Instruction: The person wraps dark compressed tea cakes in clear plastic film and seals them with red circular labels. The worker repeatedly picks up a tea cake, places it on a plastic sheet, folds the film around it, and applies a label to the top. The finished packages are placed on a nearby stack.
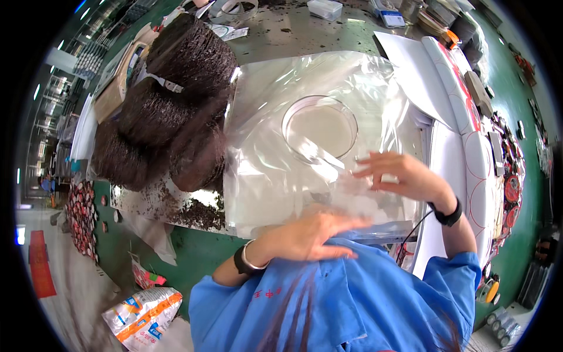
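Observation:
A stack of clear plastic sheets or bags [264, 193] lies flat on the table in front of me. On it rests a round clear ring or shallow dish [285, 136], with a pale glossy strip [319, 154] across its lower edge. My right hand [402, 175] is over the plastic to the right of the ring, fingers bent and apart, nothing plainly gripped. A blurred translucent patch shows by its fingertips. Nearer my body, my left hand [314, 234] reaches rightward over the front edge of the plastic, fingers stretched out and smeared by motion.
Tall stacks of dark brown, thin-layered material [193, 58] stand at the left, with dark crumbs [202, 214] below. A clear plastic box [325, 9] sits at the table's far edge. White rolls with red marks [476, 158] line the right side. A printed bag [146, 320] lies low left.

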{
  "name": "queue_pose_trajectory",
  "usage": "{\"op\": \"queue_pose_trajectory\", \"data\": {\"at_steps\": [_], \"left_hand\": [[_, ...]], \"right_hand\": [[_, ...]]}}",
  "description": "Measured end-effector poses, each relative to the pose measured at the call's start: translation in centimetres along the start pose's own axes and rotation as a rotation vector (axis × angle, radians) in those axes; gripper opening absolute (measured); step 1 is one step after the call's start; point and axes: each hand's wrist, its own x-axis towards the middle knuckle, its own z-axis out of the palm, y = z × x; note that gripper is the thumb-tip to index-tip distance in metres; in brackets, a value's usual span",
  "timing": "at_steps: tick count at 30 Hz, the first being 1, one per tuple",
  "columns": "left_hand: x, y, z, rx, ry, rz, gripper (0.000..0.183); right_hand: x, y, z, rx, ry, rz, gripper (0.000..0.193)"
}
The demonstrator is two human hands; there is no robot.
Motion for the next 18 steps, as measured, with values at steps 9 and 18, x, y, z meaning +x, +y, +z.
{"op": "queue_pose_trajectory", "data": {"at_steps": [9,18], "left_hand": [[-10.8,-10.9,-9.3,1.106,1.064,-0.539,0.045],[-18.0,-15.5,-12.0,0.743,1.162,-0.685,0.043]], "right_hand": [[-3.0,5.3,5.6,0.065,-0.102,0.268,0.036],[-2.9,6.2,5.9,0.148,-0.053,0.309,0.04]]}}
